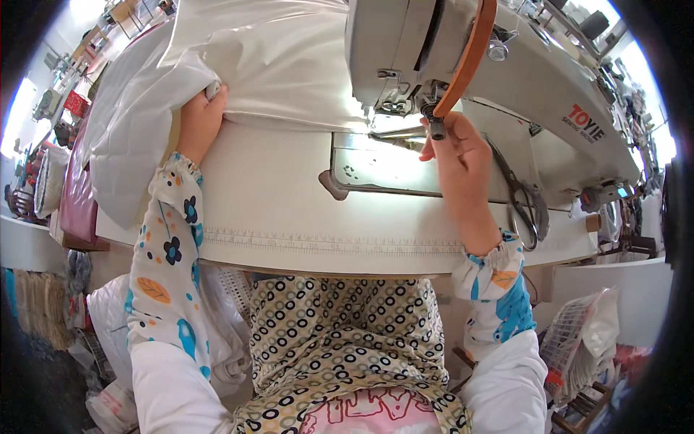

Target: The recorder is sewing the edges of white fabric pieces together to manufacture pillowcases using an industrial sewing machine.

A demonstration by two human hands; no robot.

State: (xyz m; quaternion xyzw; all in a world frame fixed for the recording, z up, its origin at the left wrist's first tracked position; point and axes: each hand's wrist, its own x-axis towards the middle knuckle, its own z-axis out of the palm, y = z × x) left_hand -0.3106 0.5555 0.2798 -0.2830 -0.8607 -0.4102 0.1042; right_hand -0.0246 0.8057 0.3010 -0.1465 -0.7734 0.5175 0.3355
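Note:
White satin fabric point(289, 79) spreads over the sewing machine table, its near edge running to the presser foot point(369, 119). My left hand point(204, 119) is closed on a bunched fold of this fabric, left of the machine head. Beside the needle area, my right hand point(463, 155) holds a slim, pointed two-armed metal tool point(401, 134), with its tip at the fabric's edge by the foot. Whether it is tweezers or thread snips I cannot tell. The sewing machine point(405, 50) stands over the lit metal needle plate point(376, 163). Its round metal fitting partly hides my right fingers.
Large black-handled scissors point(519, 195) lie right of my right wrist. An orange-brown curved strip point(471, 58) hangs down the machine head. A printed ruler point(332, 242) runs along the table's front edge. A white wire basket point(571, 333) stands at the lower right.

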